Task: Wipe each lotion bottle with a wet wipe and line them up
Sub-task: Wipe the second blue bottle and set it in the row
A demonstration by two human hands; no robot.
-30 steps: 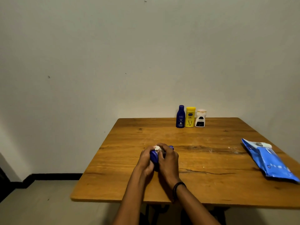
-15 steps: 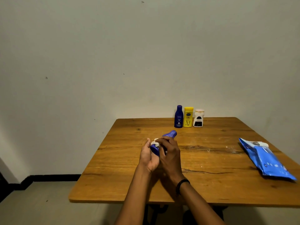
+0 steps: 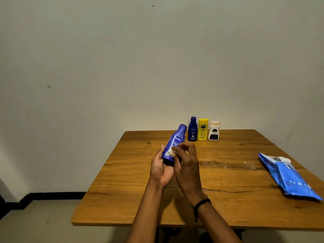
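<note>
Blue lotion bottle (image 3: 175, 144), gripped in the left hand (image 3: 162, 168), should be turned steadily while the right hand (image 3: 186, 165) presses its pinched wet wipe (image 3: 170, 152) around every side.

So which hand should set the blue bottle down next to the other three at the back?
Left, probably. The left hand already grips the blue bottle, while the right hand holds the wipe against it.
</note>
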